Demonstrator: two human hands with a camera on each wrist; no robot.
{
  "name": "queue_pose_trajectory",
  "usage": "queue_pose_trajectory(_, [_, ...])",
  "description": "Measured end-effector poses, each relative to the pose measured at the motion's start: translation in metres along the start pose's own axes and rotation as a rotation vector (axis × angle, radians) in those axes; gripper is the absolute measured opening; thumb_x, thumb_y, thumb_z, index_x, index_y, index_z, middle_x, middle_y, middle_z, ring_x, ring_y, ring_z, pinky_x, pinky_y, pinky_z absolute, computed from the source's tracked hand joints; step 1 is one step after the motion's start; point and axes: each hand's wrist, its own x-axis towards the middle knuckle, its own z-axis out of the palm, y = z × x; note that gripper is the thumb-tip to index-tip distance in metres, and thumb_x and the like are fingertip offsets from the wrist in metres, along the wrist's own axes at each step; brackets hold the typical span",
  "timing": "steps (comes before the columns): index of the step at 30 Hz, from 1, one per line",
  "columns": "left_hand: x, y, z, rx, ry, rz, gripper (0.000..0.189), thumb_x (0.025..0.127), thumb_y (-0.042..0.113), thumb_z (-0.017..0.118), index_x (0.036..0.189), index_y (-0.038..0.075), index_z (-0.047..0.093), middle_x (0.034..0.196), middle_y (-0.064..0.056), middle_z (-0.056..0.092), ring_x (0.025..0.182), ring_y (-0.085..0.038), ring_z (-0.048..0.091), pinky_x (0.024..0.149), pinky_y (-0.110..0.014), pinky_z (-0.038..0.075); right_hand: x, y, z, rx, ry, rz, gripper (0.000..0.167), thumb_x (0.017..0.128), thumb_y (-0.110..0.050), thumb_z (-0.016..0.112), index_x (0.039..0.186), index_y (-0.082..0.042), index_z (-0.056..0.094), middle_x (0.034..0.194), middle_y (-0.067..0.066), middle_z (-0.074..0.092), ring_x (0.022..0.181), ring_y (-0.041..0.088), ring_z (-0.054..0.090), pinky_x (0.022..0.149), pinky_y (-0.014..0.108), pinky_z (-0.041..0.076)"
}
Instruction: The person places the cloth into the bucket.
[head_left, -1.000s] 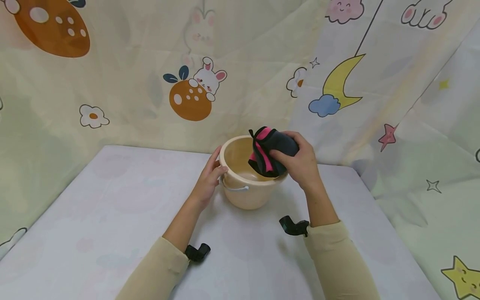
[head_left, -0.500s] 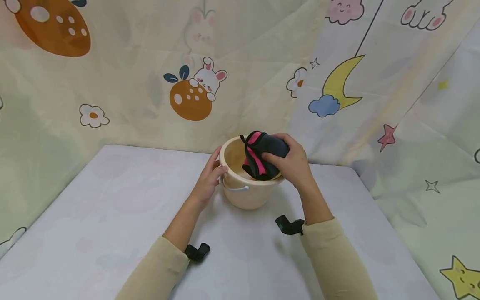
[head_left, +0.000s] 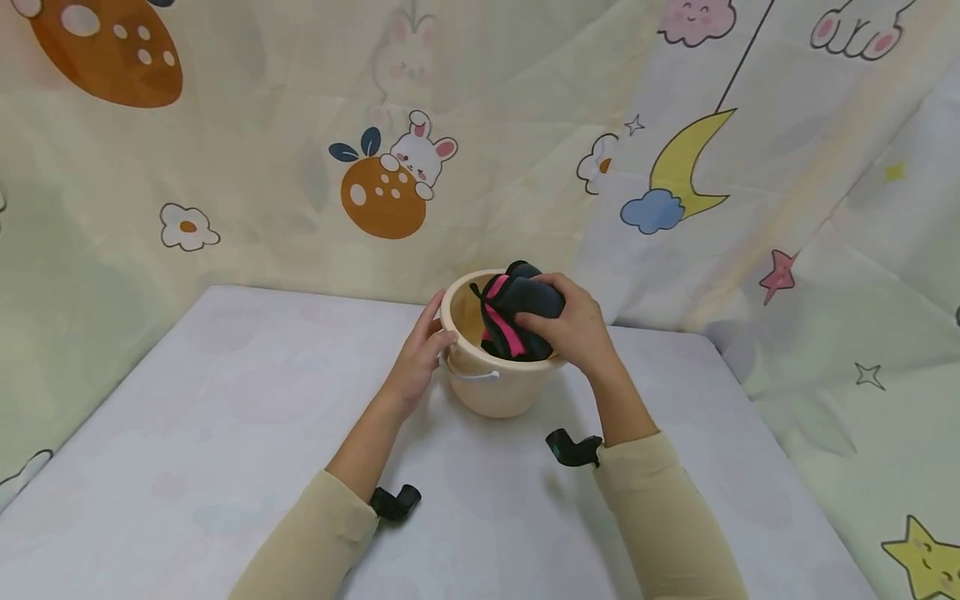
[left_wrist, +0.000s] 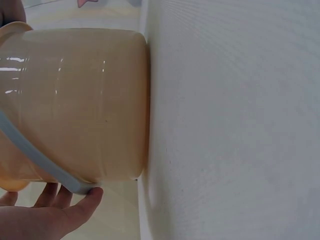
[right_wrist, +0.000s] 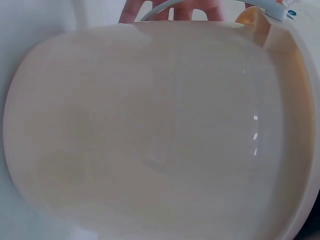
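Note:
A cream plastic bucket (head_left: 497,396) stands upright on the table, its pale grey handle (head_left: 476,377) hanging down in front. My left hand (head_left: 415,358) rests against the bucket's left side, fingers fairly straight and thumb near the rim. In the left wrist view the fingers of this hand (left_wrist: 45,217) touch the bucket wall beside the handle. Over the bucket's mouth my right hand (head_left: 576,329) grips a soft-looking dark grey bundle with pink stripes and black edging (head_left: 531,302); its exact kind is unclear. Its lower part is inside the rim. The bucket wall fills the right wrist view.
A white-covered table (head_left: 247,433) extends around the bucket. Behind it hangs a cream cloth backdrop (head_left: 262,167) with cartoon prints, close to the table's back edge. A small black device (head_left: 573,448) is worn at the right wrist, another black device (head_left: 396,504) at the left.
My right hand has moved left and slightly down with the dark grey and pink bundle, bringing it further into the bucket's mouth. The left hand and the bucket have stayed in place.

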Motion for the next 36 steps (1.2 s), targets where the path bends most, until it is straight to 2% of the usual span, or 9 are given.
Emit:
queue_pose_trajectory(4, [-0.001, 0.001, 0.0, 0.007, 0.008, -0.012, 0.072, 0.096, 0.032, 0.051, 0.162, 0.042, 0.025, 0.161, -0.01, 0.038, 0.147, -0.033, 0.036, 0.113, -0.074, 0.02, 0.002, -0.003, 0.002, -0.066, -0.037, -0.009, 0.056, 0.086, -0.027, 0.08, 0.137, -0.017, 0.06, 0.134, 0.015, 0.062, 0.118, 0.036, 0.058, 0.098, 0.055, 0.049])
queue_pose_trajectory(11, [-0.001, 0.001, 0.0, -0.002, -0.007, 0.012, 0.072, 0.096, 0.031, 0.05, 0.163, 0.039, 0.023, 0.161, -0.013, 0.036, 0.147, -0.035, 0.035, 0.114, -0.073, 0.02, 0.003, -0.004, 0.005, -0.119, -0.069, -0.044, 0.055, 0.086, -0.025, 0.08, 0.136, -0.015, 0.06, 0.135, 0.014, 0.063, 0.117, 0.036, 0.059, 0.098, 0.055, 0.049])
queue_pose_trajectory(17, [-0.001, 0.0, 0.0, -0.007, -0.003, 0.008, 0.072, 0.097, 0.03, 0.051, 0.163, 0.039, 0.024, 0.162, -0.012, 0.035, 0.148, -0.034, 0.034, 0.114, -0.072, 0.021, 0.006, -0.006, 0.008, -0.18, -0.114, -0.04, 0.054, 0.086, -0.027, 0.079, 0.135, -0.015, 0.06, 0.136, 0.014, 0.063, 0.117, 0.036, 0.059, 0.097, 0.055, 0.05])
queue_pose_trajectory(27, [-0.001, 0.001, 0.001, -0.015, -0.008, 0.007, 0.071, 0.097, 0.03, 0.05, 0.163, 0.038, 0.025, 0.162, -0.012, 0.036, 0.147, -0.032, 0.035, 0.114, -0.071, 0.022, 0.01, -0.009, 0.013, -0.25, -0.143, -0.077, 0.052, 0.084, -0.023, 0.079, 0.131, -0.008, 0.063, 0.13, 0.015, 0.067, 0.116, 0.035, 0.061, 0.1, 0.052, 0.048])
queue_pose_trajectory(36, [-0.002, 0.004, 0.002, 0.013, 0.01, -0.019, 0.069, 0.098, 0.033, 0.05, 0.161, 0.043, 0.026, 0.162, -0.005, 0.036, 0.149, -0.029, 0.031, 0.115, -0.07, 0.024, 0.016, -0.009, 0.016, -0.299, -0.211, -0.126, 0.051, 0.082, -0.022, 0.082, 0.128, -0.009, 0.065, 0.126, 0.014, 0.066, 0.112, 0.034, 0.061, 0.098, 0.051, 0.048])
